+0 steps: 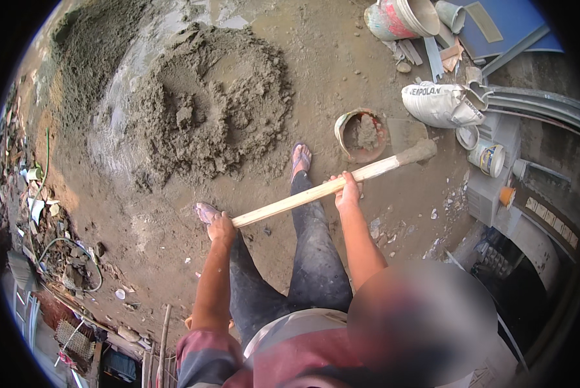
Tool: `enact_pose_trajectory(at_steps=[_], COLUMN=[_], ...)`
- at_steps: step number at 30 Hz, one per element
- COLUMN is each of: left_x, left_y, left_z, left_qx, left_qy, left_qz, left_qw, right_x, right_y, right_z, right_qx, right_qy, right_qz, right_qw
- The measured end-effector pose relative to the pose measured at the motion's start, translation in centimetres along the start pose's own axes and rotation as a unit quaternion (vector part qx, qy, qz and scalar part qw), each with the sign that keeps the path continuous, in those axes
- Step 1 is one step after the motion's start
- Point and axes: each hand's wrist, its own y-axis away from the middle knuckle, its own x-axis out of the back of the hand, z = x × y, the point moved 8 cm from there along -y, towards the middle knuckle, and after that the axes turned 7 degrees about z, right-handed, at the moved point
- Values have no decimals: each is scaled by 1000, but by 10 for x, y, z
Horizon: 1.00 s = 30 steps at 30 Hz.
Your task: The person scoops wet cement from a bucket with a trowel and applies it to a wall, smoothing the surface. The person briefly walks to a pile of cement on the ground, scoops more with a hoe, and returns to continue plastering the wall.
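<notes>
A hoe with a long pale wooden handle [290, 204] lies slantwise across the front of my body. My left hand [221, 227] is closed round the handle's lower left end. Farther up, my right hand [348, 189] grips the shaft. Wet mortar cakes the hoe's head [418, 152], and its squarish grey blade [406, 134] shows just right of a bucket [340, 136]. Inside that bucket sits a lump of grey mortar [367, 132]. Beyond my feet spreads a big heap of wet mortar [212, 103], hollowed in the middle.
A white sack [440, 103] lies at the right, near a small white tub [487, 159] and grey pipes [539, 108]. More buckets [400, 18] stand at the far right. Dark sand [93, 48] is piled far left. Rubble and a green hose [46, 155] line the left edge.
</notes>
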Motion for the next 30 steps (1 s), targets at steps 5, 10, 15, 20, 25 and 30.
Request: enact_pose_trajectory(at_steps=[5,10,15,20,25,30], left_x=[58,154,251,294,226,66], left_y=[71,193,186,91,-147,-298], left_z=[-24,-146,-121,-113,199,516], left_qx=[-158,-69,100,137,-109,-94], left_qy=[151,67,-153,-361,-118,357], left_qz=[32,145,130,70,130,-110], left_qw=[975,985,975,920,978,923], right_x=[-42,-65,55,161,194,223], right_y=[121,168,-30,-202,-331,-387], right_z=[-11,1,65,173,210,233], right_qx=[-21,55,31,-140,-236,-260], right_qy=[81,355,375,434,343,217], right_qz=[-225,-488,-109,73,171,355], right_qw=[971,796,920,887,893,871])
